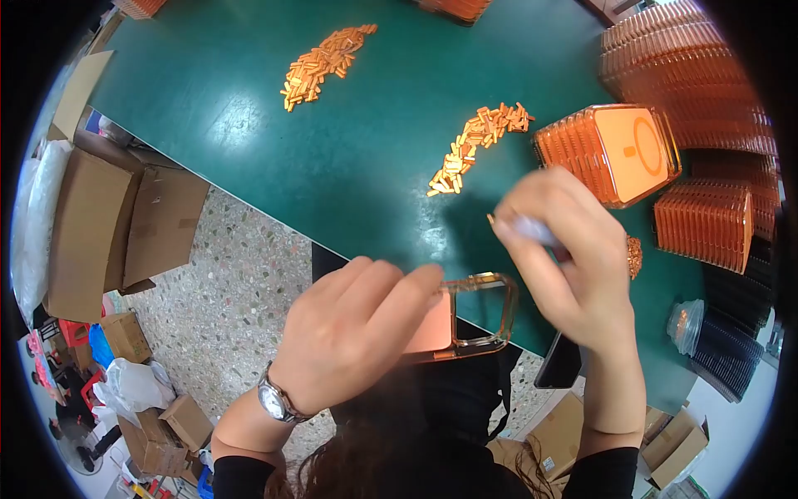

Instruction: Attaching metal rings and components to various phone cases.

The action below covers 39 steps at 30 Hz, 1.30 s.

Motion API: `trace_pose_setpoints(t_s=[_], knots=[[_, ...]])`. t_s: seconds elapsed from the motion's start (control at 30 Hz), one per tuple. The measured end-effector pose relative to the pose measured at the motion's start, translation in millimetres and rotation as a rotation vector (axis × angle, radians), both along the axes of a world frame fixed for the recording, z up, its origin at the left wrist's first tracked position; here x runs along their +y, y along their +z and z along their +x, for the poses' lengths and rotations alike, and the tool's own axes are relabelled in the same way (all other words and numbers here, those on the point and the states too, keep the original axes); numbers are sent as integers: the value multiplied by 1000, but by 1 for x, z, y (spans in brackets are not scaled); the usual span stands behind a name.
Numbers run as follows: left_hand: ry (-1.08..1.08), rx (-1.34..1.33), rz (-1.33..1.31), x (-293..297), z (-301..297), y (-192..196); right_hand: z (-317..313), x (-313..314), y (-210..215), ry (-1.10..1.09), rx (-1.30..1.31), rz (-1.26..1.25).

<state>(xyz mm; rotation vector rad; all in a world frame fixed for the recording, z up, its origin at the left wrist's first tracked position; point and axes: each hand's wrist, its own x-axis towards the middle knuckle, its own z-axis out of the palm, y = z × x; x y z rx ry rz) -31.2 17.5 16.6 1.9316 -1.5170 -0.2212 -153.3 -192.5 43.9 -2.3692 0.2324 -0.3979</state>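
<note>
From afar I'm watching the left hand point(349, 320) clasping a clear-edged, orange rectangular case point(432, 328); the right hand point(578, 254) is gripping a blurred, whitish object point(533, 230).

1 white label point(547, 463) on cardboard box point(562, 430), too small to read; nothing else legible.

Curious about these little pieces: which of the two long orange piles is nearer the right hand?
The pile just left of the orange stack showing a ring; the other pile lies farther up and left.
</note>
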Motion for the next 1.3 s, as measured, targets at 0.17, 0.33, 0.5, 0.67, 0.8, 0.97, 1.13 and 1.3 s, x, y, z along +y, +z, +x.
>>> trace_pose_setpoints(t_s=[0.17,0.33,0.5,0.67,0.8,0.97,1.13,1.3], knots=[[8,183,133,-25,-9,-4,-32,15,-5,120,43,-248],[-2,241,198,-40,-20,-8,-40,8,-21,136,-17,-543],[-6,209,188,-49,-25,-6,-50,8,-24,90,17,-516],[-61,131,215,-57,-26,-8,-59,7,-24,30,92,-484],[-104,-13,202,-66,-32,-13,-64,1,-25,4,128,-385],[-138,-81,119,-69,-32,-24,-78,-5,-23,-25,181,-440],[-123,-91,113,-70,-34,-23,-79,2,-24,3,244,-498],[-141,-51,134,-70,-34,-19,-78,11,-29,-56,247,-481]])
